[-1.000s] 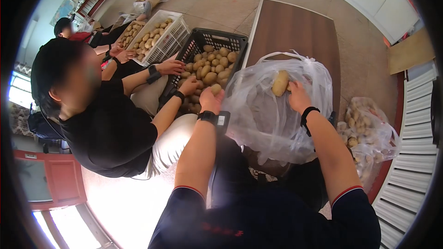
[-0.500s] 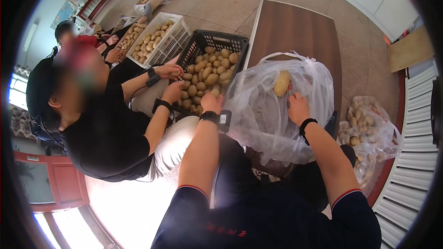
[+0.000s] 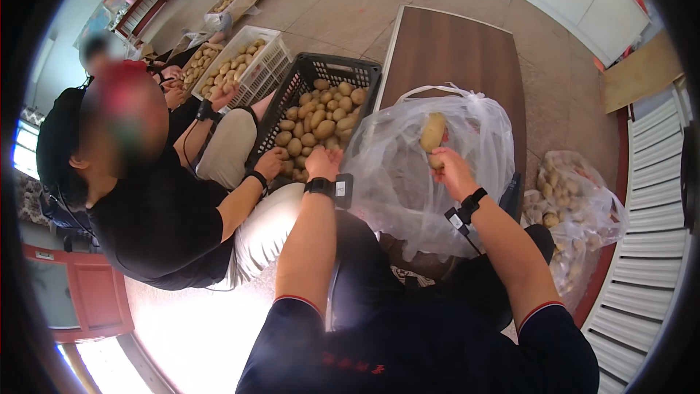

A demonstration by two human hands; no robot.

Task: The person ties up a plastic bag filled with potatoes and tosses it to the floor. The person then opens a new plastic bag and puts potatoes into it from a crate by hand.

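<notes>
1. Right hand (image 3: 453, 176): grip closed on small potato (image 3: 436, 162) over plastic bag (image 3: 408, 201), beside larger potato (image 3: 432, 131).
2. Left hand (image 3: 322, 164): at black crate (image 3: 339, 60); grip contents indeterminable.
3. Judged light, firm; hold mid-sides.

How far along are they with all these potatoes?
Looks done: the floor bag beside the radiator holds potatoes. In hand: the right hand grips a small potato at the spread plastic bag, by a larger potato; the left hand reaches the black crate. Left: that crate holds many potatoes, so probably plenty remains.
</notes>
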